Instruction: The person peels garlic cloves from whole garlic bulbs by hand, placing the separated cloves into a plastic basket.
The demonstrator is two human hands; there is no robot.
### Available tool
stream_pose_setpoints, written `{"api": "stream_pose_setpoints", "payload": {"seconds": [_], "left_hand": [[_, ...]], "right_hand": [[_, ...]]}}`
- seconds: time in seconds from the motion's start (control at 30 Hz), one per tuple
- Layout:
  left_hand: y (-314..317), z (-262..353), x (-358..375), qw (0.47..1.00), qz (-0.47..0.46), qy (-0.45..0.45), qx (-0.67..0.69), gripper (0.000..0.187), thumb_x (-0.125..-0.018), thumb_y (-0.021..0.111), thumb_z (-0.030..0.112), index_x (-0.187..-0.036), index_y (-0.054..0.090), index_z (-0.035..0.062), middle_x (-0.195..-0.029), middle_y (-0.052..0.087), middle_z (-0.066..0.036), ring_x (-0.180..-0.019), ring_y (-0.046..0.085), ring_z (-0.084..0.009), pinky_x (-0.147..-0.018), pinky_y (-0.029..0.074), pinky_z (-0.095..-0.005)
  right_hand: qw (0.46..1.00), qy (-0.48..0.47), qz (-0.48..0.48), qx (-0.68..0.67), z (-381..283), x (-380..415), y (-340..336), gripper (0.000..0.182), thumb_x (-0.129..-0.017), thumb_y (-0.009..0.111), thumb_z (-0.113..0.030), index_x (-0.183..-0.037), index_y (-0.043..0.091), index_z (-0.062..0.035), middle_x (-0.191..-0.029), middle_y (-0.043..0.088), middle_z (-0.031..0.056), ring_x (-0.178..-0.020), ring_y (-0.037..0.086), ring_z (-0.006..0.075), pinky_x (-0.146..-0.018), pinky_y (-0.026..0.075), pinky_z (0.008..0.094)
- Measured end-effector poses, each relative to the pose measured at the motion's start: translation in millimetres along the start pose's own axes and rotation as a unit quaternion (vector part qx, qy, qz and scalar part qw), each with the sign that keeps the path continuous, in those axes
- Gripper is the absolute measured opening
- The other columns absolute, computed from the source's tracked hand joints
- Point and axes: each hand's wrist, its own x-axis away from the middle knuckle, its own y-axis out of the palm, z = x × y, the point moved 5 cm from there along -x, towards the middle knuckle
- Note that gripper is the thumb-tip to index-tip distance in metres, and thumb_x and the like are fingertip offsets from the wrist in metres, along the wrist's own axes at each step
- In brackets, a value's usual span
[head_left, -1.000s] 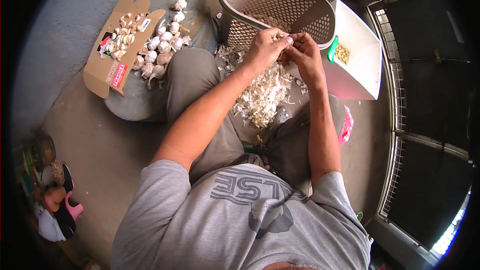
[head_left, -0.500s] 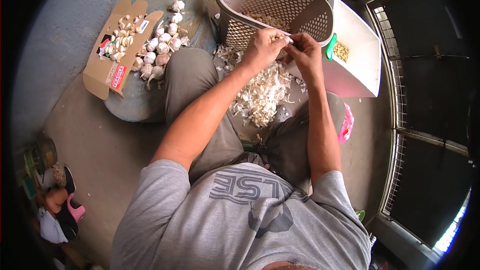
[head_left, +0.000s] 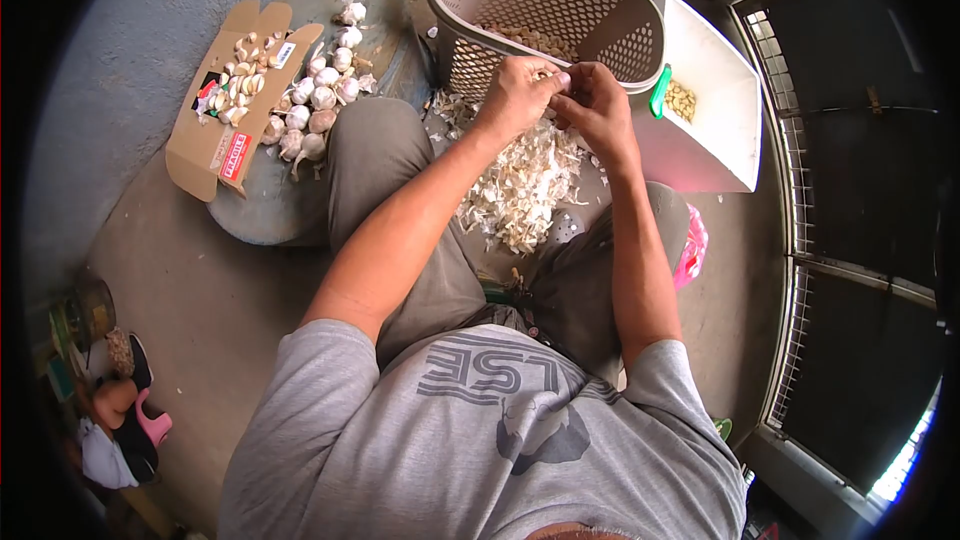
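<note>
My left hand (head_left: 522, 95) is closed in a pinch on a small pale piece, seemingly a garlic clove (head_left: 565, 81), mostly covered by the fingertips. Fingers of my right hand (head_left: 598, 110) are bent in against it, touching the left fingertips; whatever they grip is hidden. Both hands are above a heap of garlic skins (head_left: 520, 195), at the near rim of a brown perforated basket (head_left: 455, 25). Whole garlic bulbs (head_left: 322, 98) lie to the left on a round grey surface (head_left: 265, 220). Beside them, loose cloves (head_left: 238, 90) rest on an opened cardboard box (head_left: 205, 150).
At the right stands a white container (head_left: 725, 90) with peeled cloves (head_left: 680, 100) inside and a green handle (head_left: 660, 92) at its rim. A pink plastic bag (head_left: 691, 250) lies by my right knee. Dark grilled panels (head_left: 860, 190) line the right side.
Both hands have shifted slightly left, still together at the fingertips. The right fingers have curled over more, and the pale piece shows less.
</note>
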Motion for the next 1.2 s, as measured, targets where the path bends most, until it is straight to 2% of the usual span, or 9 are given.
{"api": "stream_pose_setpoints", "payload": {"seconds": [0.1, 0.23, 0.53, 0.63, 0.8, 0.83, 0.97, 1.0, 1.2], "left_hand": [[-4.6, 9.0, -0.5, 0.998, 0.012, 0.052, 0.038, 0.019, -0.095, 0.073, 0.015, -0.094, 0.075, -0.0032, -0.082, 0.073, -0.005, -0.075, 0.063, -0.0079, -0.068, 0.052, -0.0251], [2.1, -3.9, -3.1, 0.993, -0.002, 0.000, 0.115, 0.022, -0.097, 0.071, 0.017, -0.095, 0.074, -0.0046, -0.084, 0.072, -0.004, -0.073, 0.062, -0.0066, -0.065, 0.051, -0.0226], [4.2, -1.8, 1.2, 0.980, -0.013, -0.023, 0.199, 0.023, -0.100, 0.067, 0.018, -0.105, 0.072, -0.0045, -0.086, 0.072, -0.006, -0.071, 0.065, -0.0098, -0.060, 0.055, -0.0233], [3.5, 0.1, 7.3, 0.980, 0.016, -0.057, 0.191, 0.024, -0.100, 0.067, 0.019, -0.103, 0.072, -0.0045, -0.086, 0.072, -0.006, -0.071, 0.066, -0.0097, -0.060, 0.055, -0.0229], [12.1, 1.6, 4.2, 0.969, 0.034, -0.003, 0.243, 0.019, -0.099, 0.068, 0.015, -0.097, 0.073, -0.0037, -0.079, 0.069, -0.003, -0.064, 0.060, -0.0083, -0.054, 0.050, -0.0251], [10.3, -7.9, 2.3, 0.976, 0.043, -0.034, 0.212, 0.020, -0.099, 0.069, 0.017, -0.102, 0.073, -0.0024, -0.086, 0.072, -0.005, -0.069, 0.064, -0.0091, -0.059, 0.053, -0.0241], [7.7, -1.6, 11.1, 0.966, 0.039, -0.061, 0.247, 0.019, -0.099, 0.065, 0.014, -0.093, 0.071, -0.0027, -0.078, 0.069, -0.004, -0.061, 0.060, -0.0082, -0.053, 0.048, -0.0242], [4.1, 0.1, 11.7, 0.980, 0.058, -0.030, 0.186, 0.025, -0.099, 0.062, 0.014, -0.085, 0.070, -0.0054, -0.068, 0.066, -0.005, -0.054, 0.057, -0.0100, -0.050, 0.046, -0.0281], [4.3, 28.7, 20.0, 0.982, 0.150, 0.098, -0.058, 0.027, -0.098, 0.062, 0.018, -0.083, 0.068, -0.0047, -0.062, 0.064, -0.012, -0.056, 0.062, -0.0172, -0.055, 0.049, -0.0348]], "right_hand": [[0.992, 0.020, -0.030, -0.123, 2.9, -0.7, -5.0, 0.019, -0.095, 0.070, -0.003, -0.107, 0.056, 0.0025, -0.090, 0.067, 0.0092, -0.073, 0.067, 0.0151, -0.065, 0.057, 0.0300], [0.980, 0.008, 0.002, -0.201, 12.2, -5.3, -7.1, 0.019, -0.096, 0.071, -0.006, -0.107, 0.057, 0.0029, -0.086, 0.068, 0.0094, -0.068, 0.068, 0.0154, -0.060, 0.058, 0.0275], [0.998, -0.030, 0.028, -0.053, 3.4, -2.6, -3.5, 0.021, -0.098, 0.071, -0.013, -0.106, 0.061, 0.0040, -0.086, 0.070, 0.0074, -0.065, 0.065, 0.0117, -0.057, 0.053, 0.0252], [0.994, -0.023, 0.034, -0.103, 1.4, 0.2, 0.0, 0.021, -0.099, 0.069, -0.015, -0.105, 0.062, 0.0042, -0.084, 0.070, 0.0075, -0.064, 0.065, 0.0113, -0.056, 0.053, 0.0250], [0.991, -0.015, 0.081, -0.106, 12.4, -7.1, -1.0, 0.013, -0.102, 0.064, -0.010, -0.099, 0.058, 0.0017, -0.077, 0.066, 0.0064, -0.058, 0.061, 0.0099, -0.050, 0.050, 0.0246], [0.991, -0.017, 0.085, -0.106, 14.1, -8.4, 1.0, 0.014, -0.102, 0.063, -0.011, -0.100, 0.058, 0.0016, -0.077, 0.066, 0.0064, -0.058, 0.061, 0.0108, -0.051, 0.051, 0.0251], [0.993, -0.001, 0.065, -0.103, 5.0, -2.0, 11.4, 0.018, -0.106, 0.056, -0.016, -0.101, 0.059, 0.0013, -0.078, 0.063, 0.0050, -0.060, 0.062, 0.0108, -0.054, 0.051, 0.0255], [0.997, 0.019, 0.066, -0.047, 4.0, -1.5, 13.4, 0.018, -0.107, 0.054, -0.016, -0.100, 0.059, 0.0009, -0.076, 0.060, 0.0026, -0.058, 0.057, 0.0088, -0.051, 0.047, 0.0253], [0.993, -0.010, 0.081, -0.085, 7.2, -6.8, 18.7, 0.018, -0.108, 0.051, -0.014, -0.101, 0.058, 0.0012, -0.072, 0.056, 0.0017, -0.055, 0.053, 0.0083, -0.049, 0.046, 0.0261]]}}
